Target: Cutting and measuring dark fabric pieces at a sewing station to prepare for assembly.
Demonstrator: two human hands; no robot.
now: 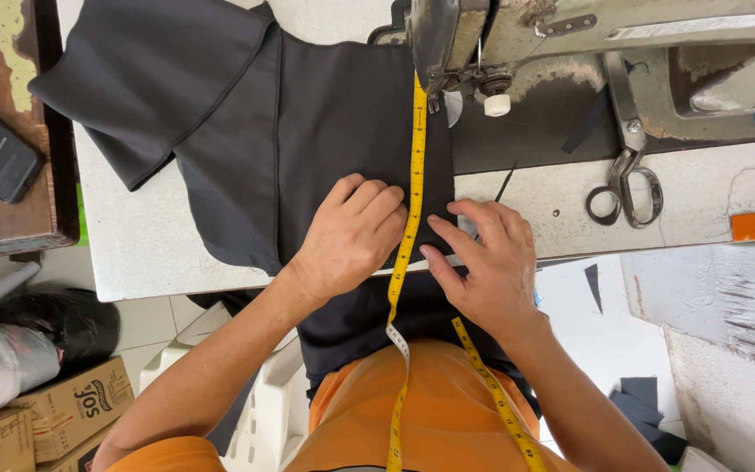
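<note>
Overhead, a white bench [141, 245] carries dark fabric [308, 131] under a sewing machine [587, 35]. Left hand [351, 234] and right hand [487, 262] press flat, fingers spread, beside a yellow tape measure [415, 175]; scissors [626, 188] nearby, cardboard boxes [63, 411] on the floor

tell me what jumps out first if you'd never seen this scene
A yellow tape measure runs down the middle of the black fabric on the white table. The left hand and right hand press the fabric on either side of it. Scissors lie to the right, below the sewing machine.
</note>
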